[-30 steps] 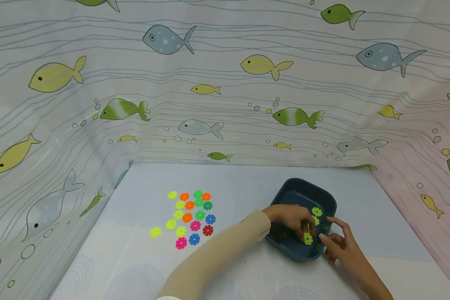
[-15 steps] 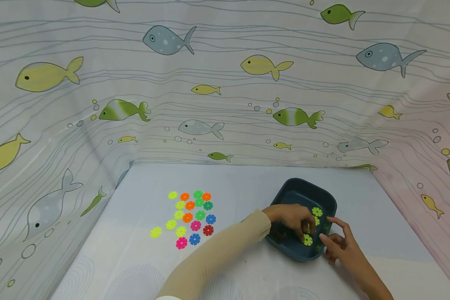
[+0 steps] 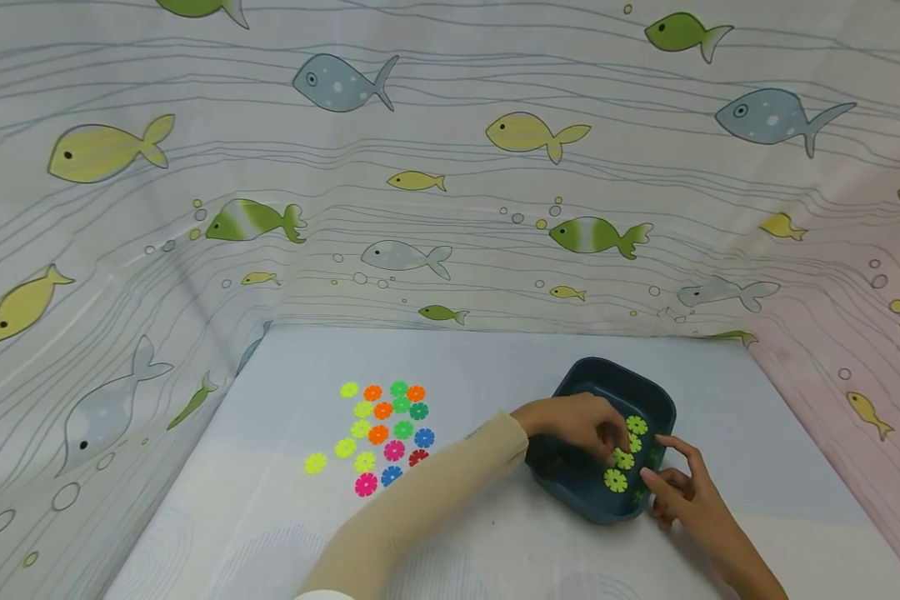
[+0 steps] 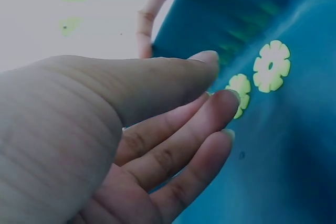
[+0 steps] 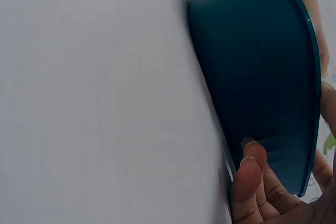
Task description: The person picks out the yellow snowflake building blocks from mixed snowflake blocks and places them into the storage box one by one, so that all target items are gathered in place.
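In the head view a dark blue plastic box stands at the right of the table. Several yellow notched discs lie in a row on its floor, near the right wall. My left hand hovers inside the box just left of the row, fingers bent downward. The left wrist view shows the thumb apart from the fingertips, with nothing seen between them; two discs lie beyond. My right hand holds the box's right side, thumb at the rim. Its fingers press the outer wall in the right wrist view.
Loose notched discs in yellow, orange, green, blue, pink and dark red lie spread on the table, left of the box. The left sleeve crosses in front of them. Fish-printed cloth walls the table.
My left hand has lifted slightly up and left, away from the discs, and one more disc in the row now shows. The right hand keeps its place on the box.
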### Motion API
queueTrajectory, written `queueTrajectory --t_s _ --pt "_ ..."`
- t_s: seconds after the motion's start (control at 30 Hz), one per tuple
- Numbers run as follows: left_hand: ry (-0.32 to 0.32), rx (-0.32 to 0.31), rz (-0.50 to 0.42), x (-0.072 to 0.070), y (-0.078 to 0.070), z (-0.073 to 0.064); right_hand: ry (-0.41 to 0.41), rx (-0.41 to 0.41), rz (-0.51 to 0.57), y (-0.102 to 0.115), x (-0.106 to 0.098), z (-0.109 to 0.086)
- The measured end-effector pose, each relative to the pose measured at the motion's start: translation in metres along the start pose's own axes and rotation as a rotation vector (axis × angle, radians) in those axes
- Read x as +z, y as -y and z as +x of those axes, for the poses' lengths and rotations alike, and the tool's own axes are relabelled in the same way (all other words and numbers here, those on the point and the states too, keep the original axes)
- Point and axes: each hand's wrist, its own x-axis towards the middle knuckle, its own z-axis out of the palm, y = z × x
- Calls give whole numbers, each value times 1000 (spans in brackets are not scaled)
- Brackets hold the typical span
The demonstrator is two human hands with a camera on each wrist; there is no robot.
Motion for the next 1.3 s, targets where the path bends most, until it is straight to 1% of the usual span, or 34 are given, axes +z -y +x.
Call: queueTrajectory --t_s 0.13,0.27,0.4,0.57,0.83,1.07,1.3 --pt "-30 12 -32 -5 0 -9 -3 -8 3 0 1 -1" --pt "-51 27 -41 -8 1 -19 -9 -24 0 0 2 -1" --pt "-73 57 -59 -10 3 -30 -13 -32 8 0 1 -2" --pt "-110 81 -109 -11 7 -43 -12 -28 7 -1 2 -2" --pt "-167 103 -148 -13 14 -67 -17 -30 6 1 3 -3" --pt "-223 107 -195 -18 20 -90 -11 -37 10 0 2 -3" --pt "-287 85 -191 -15 30 -112 -7 -15 14 -1 2 -2"
